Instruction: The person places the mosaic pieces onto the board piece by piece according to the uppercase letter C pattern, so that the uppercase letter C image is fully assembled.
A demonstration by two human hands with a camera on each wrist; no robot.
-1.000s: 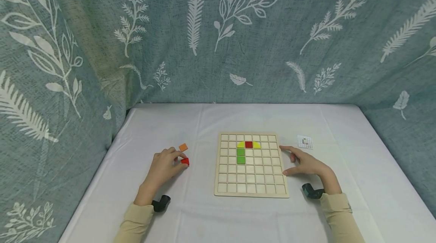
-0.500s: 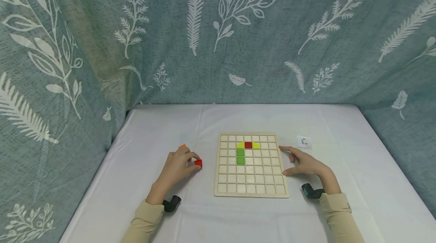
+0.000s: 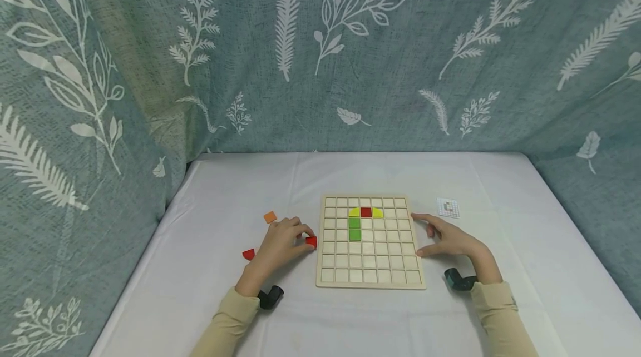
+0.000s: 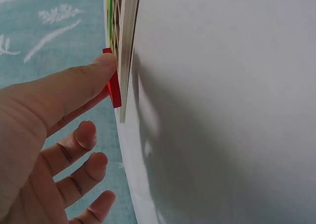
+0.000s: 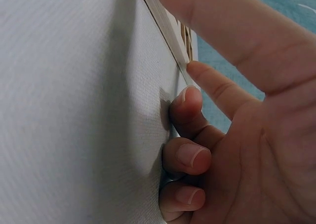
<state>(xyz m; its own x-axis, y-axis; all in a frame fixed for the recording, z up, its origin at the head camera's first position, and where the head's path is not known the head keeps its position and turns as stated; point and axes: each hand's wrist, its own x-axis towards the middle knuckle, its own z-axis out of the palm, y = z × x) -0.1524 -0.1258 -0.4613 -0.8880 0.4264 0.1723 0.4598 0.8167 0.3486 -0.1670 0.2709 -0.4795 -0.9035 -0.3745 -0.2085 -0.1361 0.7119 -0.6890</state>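
My left hand (image 3: 303, 238) pinches a small red piece (image 3: 311, 242) between thumb and fingers, right at the left edge of the wooden grid board (image 3: 369, 282). The left wrist view shows the red piece (image 4: 114, 88) under my thumb, against the board's edge (image 4: 127, 51). The board holds a red square (image 3: 366, 212) between two yellow pieces (image 3: 354, 212), with two green squares (image 3: 354, 228) below the left one. My right hand (image 3: 425, 236) rests on the table by the board's right edge, index finger straight, thumb touching the edge, holding nothing.
An orange piece (image 3: 270, 216) and another red piece (image 3: 248, 254) lie on the white tablecloth (image 3: 240, 190) left of my left hand. A small pattern card (image 3: 448, 208) lies beyond the board's right corner. Leaf-print curtains close in the back and sides.
My left hand has carried the red piece rightward to the board's left edge. A second red piece now shows on the cloth behind it. The right hand has stayed put.
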